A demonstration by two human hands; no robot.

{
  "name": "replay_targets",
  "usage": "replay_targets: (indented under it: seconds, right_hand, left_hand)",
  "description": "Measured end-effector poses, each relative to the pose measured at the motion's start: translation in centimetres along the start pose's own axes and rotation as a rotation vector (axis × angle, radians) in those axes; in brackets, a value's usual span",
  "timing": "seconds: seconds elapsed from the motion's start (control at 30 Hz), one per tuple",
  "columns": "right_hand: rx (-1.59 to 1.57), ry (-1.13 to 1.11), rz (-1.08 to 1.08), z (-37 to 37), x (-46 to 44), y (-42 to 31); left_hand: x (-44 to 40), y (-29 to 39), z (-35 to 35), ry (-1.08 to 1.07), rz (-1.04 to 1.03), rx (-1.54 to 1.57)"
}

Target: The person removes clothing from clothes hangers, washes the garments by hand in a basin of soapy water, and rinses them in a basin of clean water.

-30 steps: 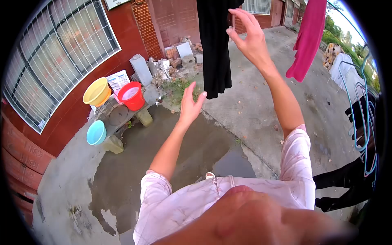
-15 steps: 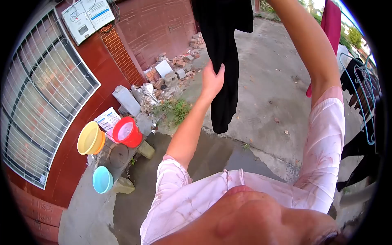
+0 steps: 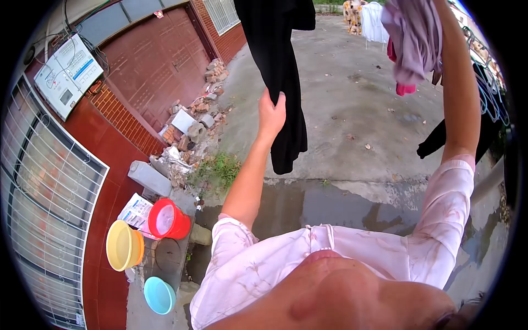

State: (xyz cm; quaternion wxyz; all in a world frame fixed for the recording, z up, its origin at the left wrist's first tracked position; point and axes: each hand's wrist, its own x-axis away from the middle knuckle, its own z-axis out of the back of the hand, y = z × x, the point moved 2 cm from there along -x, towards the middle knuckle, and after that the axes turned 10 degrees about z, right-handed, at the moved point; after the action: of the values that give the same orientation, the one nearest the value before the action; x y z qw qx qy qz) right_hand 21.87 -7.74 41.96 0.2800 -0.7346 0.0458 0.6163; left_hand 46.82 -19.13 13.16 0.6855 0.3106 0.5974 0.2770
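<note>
A long black garment (image 3: 289,104) hangs down from the top edge of the head view; its upper part is cut off. My left hand (image 3: 271,116) is closed around the edge of its long hanging part, thumb on the near side. On the right my right arm reaches up past the top edge, so the hand itself is out of the picture. Beside that forearm hangs a bunched lavender cloth (image 3: 413,41), with a bright pink cloth (image 3: 406,88) partly hidden behind it.
Blue hangers (image 3: 489,96) and dark clothes hang at the far right. A white garment (image 3: 374,23) hangs farther back. On the left stand a red bucket (image 3: 175,220), a yellow basin (image 3: 122,246) and a light-blue basin (image 3: 159,295). Rubble (image 3: 195,132) lies along the wall; wet concrete is below me.
The view has swung, bringing the lavender cloth and white garment into sight. My right arm now stands more upright and farther right. My left hand keeps its hold on the black garment.
</note>
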Motion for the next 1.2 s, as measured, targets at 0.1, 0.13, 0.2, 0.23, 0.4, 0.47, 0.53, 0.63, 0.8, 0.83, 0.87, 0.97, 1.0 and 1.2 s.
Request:
replay_targets:
  seconds: [0.1,0.13,0.2,0.23,0.4,0.47,0.53,0.63,0.8,0.83,0.87,0.97,1.0,1.2]
  right_hand:
    - [0.020,-0.099,-0.203,-0.4,6.0,2.9]
    - [-0.019,-0.157,-0.285,-0.7,7.6,3.8]
    - [-0.292,-0.417,-0.457,-1.9,10.1,6.2]
    - [-0.399,-0.424,-0.555,-3.1,11.8,6.4]
    - [-0.453,-0.329,-0.691,-8.2,13.3,9.3]
    - [-0.676,-0.211,-0.594,-10.0,11.6,10.6]
    - [-0.781,-0.210,-0.614,-10.9,7.8,13.9]
    - [-1.012,-0.098,-0.548,-12.2,4.5,11.5]
    - [-1.107,-0.070,-0.349,-11.9,-0.6,10.2]
    - [-1.108,-0.073,-0.309,-11.7,-1.3,9.8]
    - [-1.099,-0.076,-0.274,-11.5,-1.6,9.8]
    - [-1.014,-0.125,-0.214,-11.5,-0.4,11.0]
    - [-0.953,-0.168,-0.209,-11.9,0.8,12.1]
    - [-0.484,-0.369,-0.257,-11.9,16.0,19.1]
  left_hand:
    - [0.6,-0.2,-0.3,-0.050,-0.001,0.069]
    - [0.9,0.0,-0.6,-0.083,0.018,0.080]
    - [1.9,0.3,-0.9,-0.118,0.040,0.089]
    - [2.4,0.4,-0.9,-0.110,0.043,0.120]
    - [3.4,1.4,-0.5,-0.091,0.072,0.069]
    - [3.8,2.2,-0.4,-0.065,0.103,-0.013]
    - [4.3,1.3,0.1,-0.080,0.148,-0.011]
    - [6.2,0.7,0.3,-0.084,0.236,-0.022]
    - [9.5,-3.8,0.0,0.046,0.535,0.276]
    - [9.9,-4.1,-0.2,0.047,0.533,0.276]
    - [10.5,-4.4,-0.6,0.054,0.669,0.329]
    - [10.8,-4.9,-2.7,0.093,0.895,0.477]
    - [10.6,-5.0,-3.5,0.132,0.981,0.577]
    - [9.5,-5.7,-8.6,-0.355,0.754,1.015]
